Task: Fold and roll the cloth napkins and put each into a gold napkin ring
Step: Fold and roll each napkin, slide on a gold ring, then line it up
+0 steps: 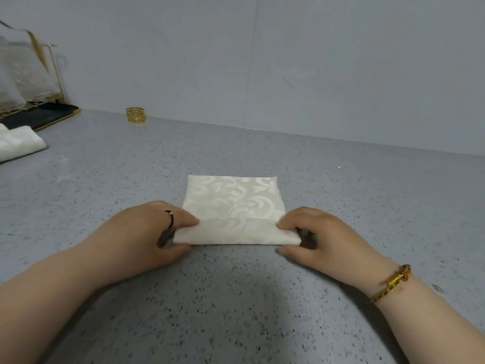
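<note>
A cream damask cloth napkin (233, 200) lies folded into a square on the grey speckled counter (236, 298). Its near edge is turned over into a first flat roll. My left hand (154, 232) pinches the left end of that rolled edge. At the right end, my right hand (320, 237) grips the same fold, thumb resting on the counter. A gold napkin ring (135, 115) stands far back left against the wall, well apart from both hands.
A second folded white napkin (18, 144) lies at the left edge. Behind it stands a gold wire rack (52, 74) draped with sheer cloth over a black tray (42, 115). A grey wall bounds the counter's back.
</note>
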